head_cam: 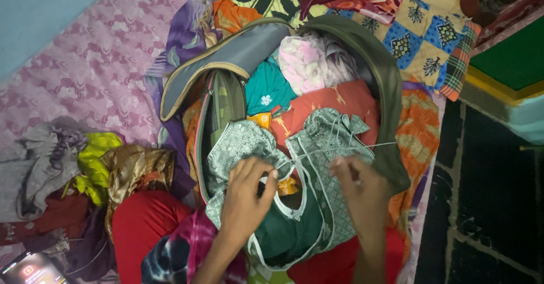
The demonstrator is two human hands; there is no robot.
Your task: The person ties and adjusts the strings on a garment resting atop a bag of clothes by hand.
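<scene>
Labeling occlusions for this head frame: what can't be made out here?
- Inside of open bag: head view, buried under folded clothes.
- Left hand palm and grip on green patterned blouse: back of hand faces camera.
- Right hand fingertips on white string: too small, blurred.
- Phone: cut by bottom edge.
- Pile of clothes: dim, crumpled.

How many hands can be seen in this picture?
2: the left hand and the right hand, both on the grey-green patterned garment over the open bag.
</scene>
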